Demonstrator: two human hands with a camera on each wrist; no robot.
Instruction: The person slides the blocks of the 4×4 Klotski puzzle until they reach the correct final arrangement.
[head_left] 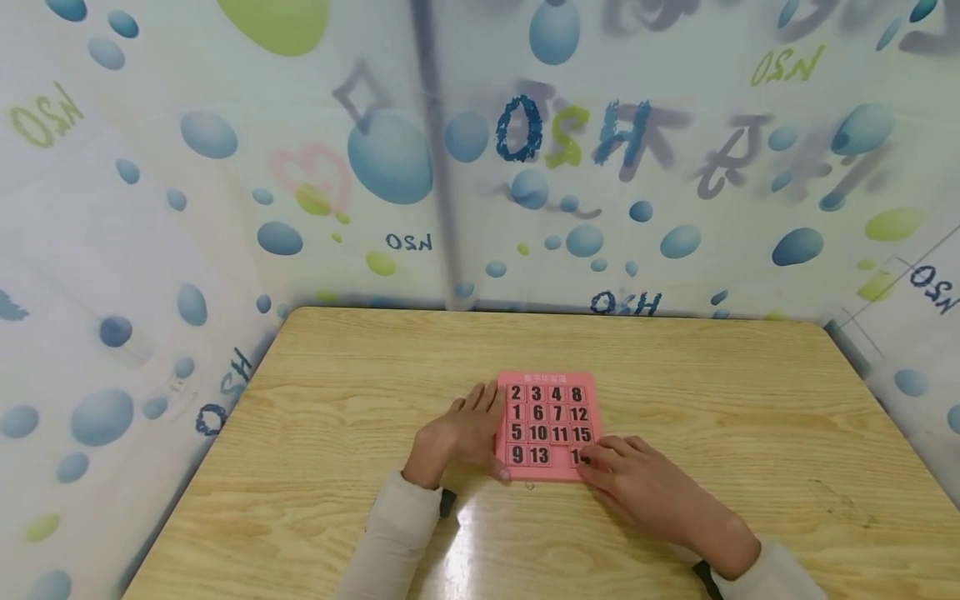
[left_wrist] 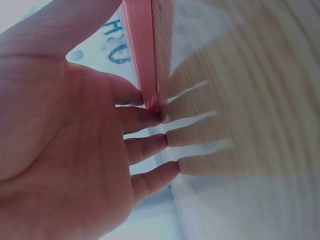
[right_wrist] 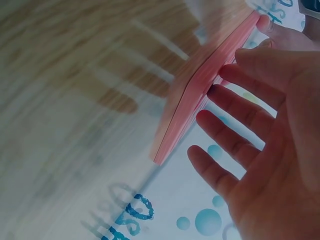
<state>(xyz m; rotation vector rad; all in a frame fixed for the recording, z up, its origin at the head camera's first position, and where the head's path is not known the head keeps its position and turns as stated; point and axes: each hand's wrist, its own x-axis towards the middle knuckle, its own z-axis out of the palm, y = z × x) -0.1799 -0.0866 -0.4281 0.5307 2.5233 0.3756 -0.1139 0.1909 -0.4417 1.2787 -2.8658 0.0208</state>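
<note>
A pink number slide puzzle (head_left: 540, 473) lies flat on the wooden table, its black numbers upright in the head view. My left hand (head_left: 463, 435) rests along its left side with fingers extended; the thumb touches the near left corner. In the left wrist view, the fingertips (left_wrist: 170, 167) meet the tabletop beside the pink edge. My right hand (head_left: 645, 483) reaches over the near right corner, fingertips on the bottom-row tile (head_left: 575, 457), partly covering its number. Between that tile and the 13 tile (head_left: 539, 455) is a gap. The right wrist view shows loosely extended fingers.
The wooden table (head_left: 360, 367) extends around the puzzle on all sides. Behind it hangs a pale printed curtain (head_left: 480, 217) with blue and green drops, and similar sheets flank the left and right. Light glares on the table near the left sleeve (head_left: 393, 533).
</note>
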